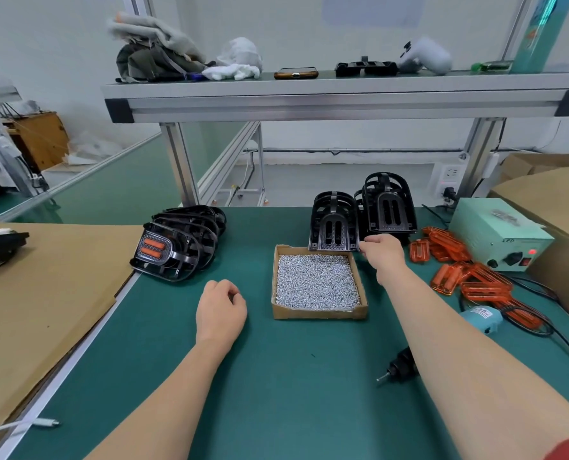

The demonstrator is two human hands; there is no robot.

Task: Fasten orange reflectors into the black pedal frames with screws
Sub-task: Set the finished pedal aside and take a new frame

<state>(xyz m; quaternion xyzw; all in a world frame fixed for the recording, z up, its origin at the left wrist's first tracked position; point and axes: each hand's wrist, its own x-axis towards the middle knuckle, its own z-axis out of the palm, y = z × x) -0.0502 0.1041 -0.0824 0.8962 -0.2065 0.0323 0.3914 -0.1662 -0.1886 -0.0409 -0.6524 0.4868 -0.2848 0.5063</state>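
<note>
Your right hand (381, 257) pinches the pedal frame (333, 224) at the screw box's (319, 313) 12 o'clock; left hand (221, 307) rests loosely curled, empty, at 9.

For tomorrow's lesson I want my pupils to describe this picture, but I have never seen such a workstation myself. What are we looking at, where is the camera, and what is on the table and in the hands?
There is no machine here: a person works with bare hands, and the single camera sits on their head, looking forward and down. The left hand rests loosely curled on the green table and holds nothing. The right hand reaches forward and grips the corner of a black pedal frame, which stands just behind a cardboard box full of screws. To the right lie loose orange reflectors. At the left lies a stack of pedals; the front one already shows orange inside. An electric screwdriver lies beside the right forearm.
</note>
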